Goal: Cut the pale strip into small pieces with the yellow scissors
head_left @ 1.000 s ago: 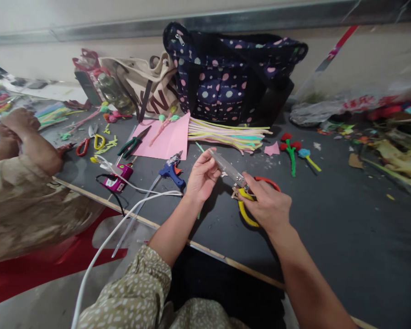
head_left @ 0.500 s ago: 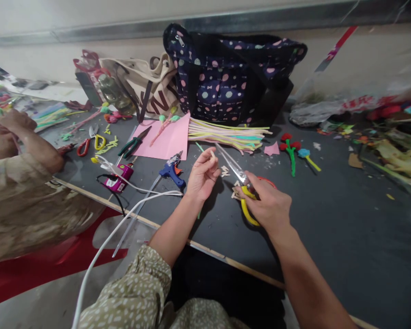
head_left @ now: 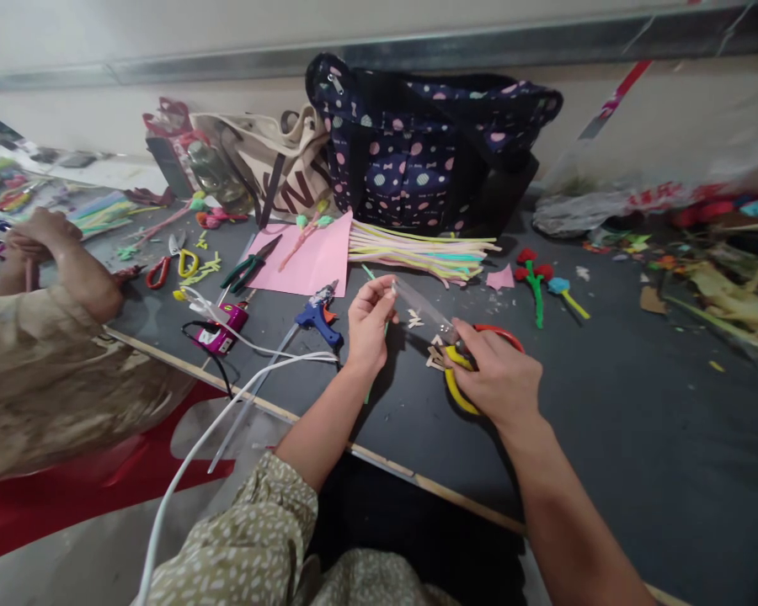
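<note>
My right hand (head_left: 502,370) grips a pair of scissors (head_left: 460,389) by their yellow and red handles. Their blades point up and left, blurred, with the tips at my left fingertips. My left hand (head_left: 366,326) is closed in a pinch on a short pale piece of pipe cleaner (head_left: 393,284), mostly covered by the fingers. Beneath that hand lies a thin green stick (head_left: 368,392) on the dark table. Several pale cut bits (head_left: 415,319) lie between my hands, and small bent pale pieces (head_left: 436,355) lie by the scissors.
A blue glue gun (head_left: 319,320) with a white cable lies left of my hands. Behind are a pipe-cleaner bundle (head_left: 417,250), pink paper (head_left: 319,261), and a dark patterned bag (head_left: 410,160). Pipe-cleaner flowers (head_left: 534,286) lie right. A co-worker's arm (head_left: 79,269) is at left.
My left fingers have closed and turned around the pale piece, covering more of it. The scissor blades have come closer together, their tips now at those fingers. My right hand has barely moved.
</note>
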### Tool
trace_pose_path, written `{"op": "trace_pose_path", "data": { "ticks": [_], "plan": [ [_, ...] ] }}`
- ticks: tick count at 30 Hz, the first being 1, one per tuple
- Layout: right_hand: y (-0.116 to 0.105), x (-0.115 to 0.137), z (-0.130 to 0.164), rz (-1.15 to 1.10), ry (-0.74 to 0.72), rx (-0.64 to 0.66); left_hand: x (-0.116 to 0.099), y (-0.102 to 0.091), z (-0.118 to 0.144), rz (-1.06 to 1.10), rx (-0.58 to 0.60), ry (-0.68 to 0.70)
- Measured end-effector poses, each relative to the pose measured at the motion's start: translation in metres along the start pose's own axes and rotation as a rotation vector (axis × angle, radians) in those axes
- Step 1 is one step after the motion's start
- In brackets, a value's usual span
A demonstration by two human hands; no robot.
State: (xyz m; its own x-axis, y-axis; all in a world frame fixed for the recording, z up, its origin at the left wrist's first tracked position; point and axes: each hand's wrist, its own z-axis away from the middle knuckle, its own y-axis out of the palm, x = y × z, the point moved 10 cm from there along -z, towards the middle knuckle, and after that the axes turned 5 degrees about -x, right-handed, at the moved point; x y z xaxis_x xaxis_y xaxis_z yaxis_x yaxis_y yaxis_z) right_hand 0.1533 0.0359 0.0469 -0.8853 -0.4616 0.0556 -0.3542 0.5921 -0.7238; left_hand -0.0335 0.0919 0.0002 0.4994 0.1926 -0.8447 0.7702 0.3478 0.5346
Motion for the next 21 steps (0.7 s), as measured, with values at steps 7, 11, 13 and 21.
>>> {"op": "trace_pose_path", "data": {
  "ticks": [7, 11, 13, 21],
  "plan": [
    [0.001, -0.010, 0.001, 0.130, 0.051, 0.010, -0.010, -0.002, 0.001, -0.011, -0.034, 0.082],
    [0.003, -0.027, 0.005, 0.029, 0.197, -0.020, -0.010, -0.002, 0.002, -0.014, -0.052, 0.055],
    [0.004, -0.022, 0.004, -0.021, 0.168, -0.003, -0.009, -0.004, 0.002, -0.015, -0.069, 0.045],
    [0.004, -0.004, -0.001, 0.084, 0.034, 0.063, -0.009, -0.005, 0.001, 0.017, -0.080, 0.052]
  ]
}}
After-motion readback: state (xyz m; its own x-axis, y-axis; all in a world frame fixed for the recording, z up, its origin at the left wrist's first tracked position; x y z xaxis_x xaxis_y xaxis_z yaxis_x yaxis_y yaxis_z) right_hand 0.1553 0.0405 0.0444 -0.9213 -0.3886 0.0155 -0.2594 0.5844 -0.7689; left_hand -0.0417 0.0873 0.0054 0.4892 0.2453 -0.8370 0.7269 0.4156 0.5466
